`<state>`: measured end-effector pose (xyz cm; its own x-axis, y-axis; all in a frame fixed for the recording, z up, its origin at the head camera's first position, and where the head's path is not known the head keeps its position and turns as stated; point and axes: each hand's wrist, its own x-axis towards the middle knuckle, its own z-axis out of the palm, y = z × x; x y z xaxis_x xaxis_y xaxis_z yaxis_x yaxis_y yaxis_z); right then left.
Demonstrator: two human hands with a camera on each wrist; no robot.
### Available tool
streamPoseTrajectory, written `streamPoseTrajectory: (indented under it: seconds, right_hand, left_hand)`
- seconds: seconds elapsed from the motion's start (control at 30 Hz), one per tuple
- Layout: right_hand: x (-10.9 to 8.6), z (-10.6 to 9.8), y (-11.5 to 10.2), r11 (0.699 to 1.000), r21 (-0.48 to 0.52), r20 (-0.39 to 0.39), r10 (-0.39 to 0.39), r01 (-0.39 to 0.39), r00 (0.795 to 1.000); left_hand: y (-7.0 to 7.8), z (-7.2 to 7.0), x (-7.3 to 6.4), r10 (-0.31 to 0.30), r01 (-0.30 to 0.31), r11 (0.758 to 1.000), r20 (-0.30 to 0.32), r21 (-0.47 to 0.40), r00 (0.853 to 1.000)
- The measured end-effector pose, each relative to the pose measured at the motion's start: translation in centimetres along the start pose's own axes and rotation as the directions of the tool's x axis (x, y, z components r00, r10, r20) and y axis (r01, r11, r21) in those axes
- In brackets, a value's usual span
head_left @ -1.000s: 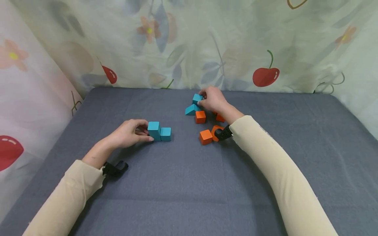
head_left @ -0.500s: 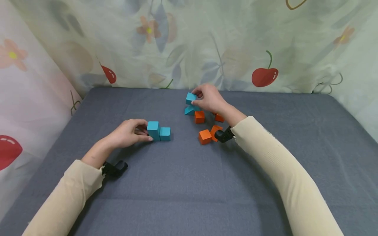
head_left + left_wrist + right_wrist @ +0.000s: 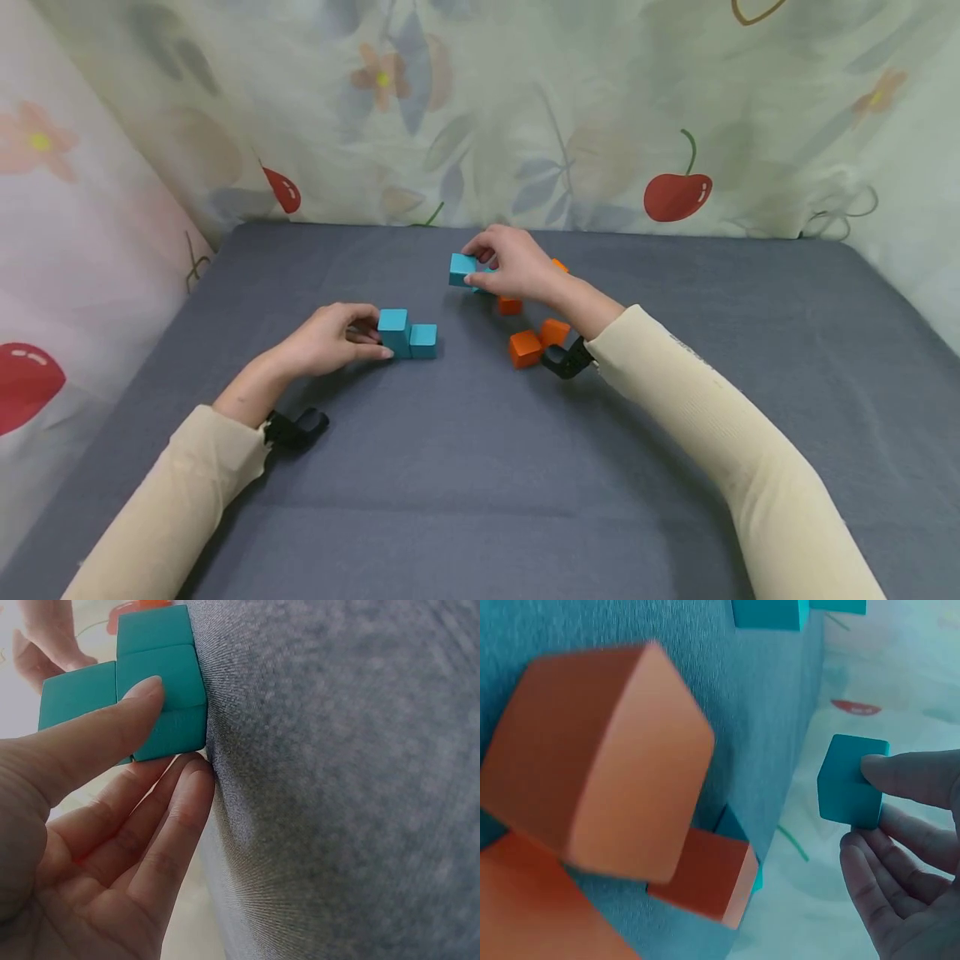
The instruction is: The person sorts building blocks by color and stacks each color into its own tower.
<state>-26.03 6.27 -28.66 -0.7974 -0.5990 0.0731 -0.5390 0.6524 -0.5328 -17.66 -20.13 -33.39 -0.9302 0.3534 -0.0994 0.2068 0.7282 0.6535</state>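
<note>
In the head view my left hand (image 3: 330, 337) holds the lower cube of a two-high blue stack (image 3: 394, 333). One more blue cube (image 3: 423, 341) sits against the stack's right side. The left wrist view shows the thumb across that lower teal-looking cube (image 3: 176, 682), the fingers on its opposite side. Farther back, my right hand (image 3: 513, 262) pinches a separate blue cube (image 3: 851, 780) between thumb and fingers, raised off the table. A blue triangular block (image 3: 482, 289) is mostly hidden behind this hand.
Orange blocks lie under and near the right forearm: a cube (image 3: 525, 349), a block (image 3: 554, 332) beside it, another cube (image 3: 510, 307) and one (image 3: 559, 265) behind the wrist. Grey cloth (image 3: 450, 483) covers the table. A patterned curtain (image 3: 480, 108) hangs along the back edge.
My right hand has carried its blue cube leftward and slightly lower in the head view, from above the triangular block to its left. The left hand stays at the stack.
</note>
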Motion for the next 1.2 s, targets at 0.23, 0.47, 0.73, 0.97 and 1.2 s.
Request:
streamPoseTrajectory:
  seconds: [0.23,0.47,0.73,0.97,1.2]
  right_hand:
    - [-0.6,0.6,-1.0,0.997,0.008,0.044,-0.073,0.072,0.996]
    - [-1.2,1.0,-1.9,0.993,-0.003,0.086,-0.118,0.119,0.989]
    - [-1.4,1.8,-2.3,0.989,0.019,0.136,-0.146,0.145,0.98]
    - [-1.4,2.2,-2.7,0.989,-0.004,0.178,-0.146,0.149,0.973]
    - [-1.5,2.7,-2.9,0.983,-0.023,0.183,-0.174,0.181,0.968]
  left_hand:
    - [0.0,0.1,0.1,-0.009,0.009,1.0,-0.008,0.009,1.0]
    - [0.1,0.1,0.3,-0.006,0.006,1.0,-0.002,0.004,1.0]
    - [-0.1,0.1,0.4,0.0,0.0,1.0,0.0,0.002,1.0]
    - [0.0,0.1,0.4,0.001,-0.001,1.0,0.004,-0.004,1.0]
    - [0.2,0.0,0.1,-0.012,0.012,1.0,-0.001,-0.005,1.0]
